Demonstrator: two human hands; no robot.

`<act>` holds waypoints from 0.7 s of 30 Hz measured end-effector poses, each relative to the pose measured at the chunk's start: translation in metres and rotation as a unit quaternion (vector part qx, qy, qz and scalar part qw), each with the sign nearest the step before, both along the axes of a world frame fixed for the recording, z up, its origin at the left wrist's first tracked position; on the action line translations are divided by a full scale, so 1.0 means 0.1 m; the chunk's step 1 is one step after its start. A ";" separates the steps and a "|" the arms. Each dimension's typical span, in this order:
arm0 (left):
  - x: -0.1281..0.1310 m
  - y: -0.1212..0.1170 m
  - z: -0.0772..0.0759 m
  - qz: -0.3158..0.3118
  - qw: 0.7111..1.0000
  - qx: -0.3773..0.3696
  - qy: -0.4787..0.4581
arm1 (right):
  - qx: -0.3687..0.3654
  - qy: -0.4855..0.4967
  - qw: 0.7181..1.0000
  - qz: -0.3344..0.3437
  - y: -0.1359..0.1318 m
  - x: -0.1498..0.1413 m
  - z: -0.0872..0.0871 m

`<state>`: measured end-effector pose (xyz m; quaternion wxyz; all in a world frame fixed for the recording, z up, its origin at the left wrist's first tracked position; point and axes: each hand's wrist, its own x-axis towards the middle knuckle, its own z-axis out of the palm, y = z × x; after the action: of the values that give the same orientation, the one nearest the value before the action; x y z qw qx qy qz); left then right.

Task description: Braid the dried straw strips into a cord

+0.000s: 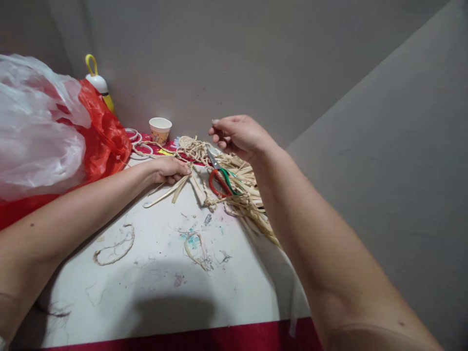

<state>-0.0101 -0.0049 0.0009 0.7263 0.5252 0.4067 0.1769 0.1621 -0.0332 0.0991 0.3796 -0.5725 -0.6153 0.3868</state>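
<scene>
My left hand (170, 169) is closed round one end of a braid of pale dried plant fibre, and loose flat strips (179, 187) fan out below its fingers. Raised above the back of the table, my right hand (239, 132) has its fingers curled and its thumb and forefinger pinched. Whatever sits in that pinch, if anything, is too small to make out. Between and below the hands lie scissors (224, 181) with red and green handles. They rest on a heap of dried fibre strips (252, 195), partly hidden behind my right forearm. A braided cord (192, 144) lies coiled behind the scissors.
The white tabletop (153, 287) bears fibre scraps and stains, with a short cord piece (117, 258) at left. Behind stand a paper cup (160, 129) and white rings (141, 151). White and red plastic bags (44, 131) bulge at left beside a yellow-handled bottle (98, 84). Grey walls (256, 58) close the back and right.
</scene>
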 end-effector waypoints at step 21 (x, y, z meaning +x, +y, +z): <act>-0.04 0.15 -0.07 -0.059 0.997 0.036 0.027 | -0.059 -0.423 0.856 -0.292 -0.35 1.94 -0.25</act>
<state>-0.0145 0.0096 -0.0066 0.7048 0.5787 0.3878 0.1340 0.3566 -0.0678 0.0739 0.1437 -0.8555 -0.4973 0.0146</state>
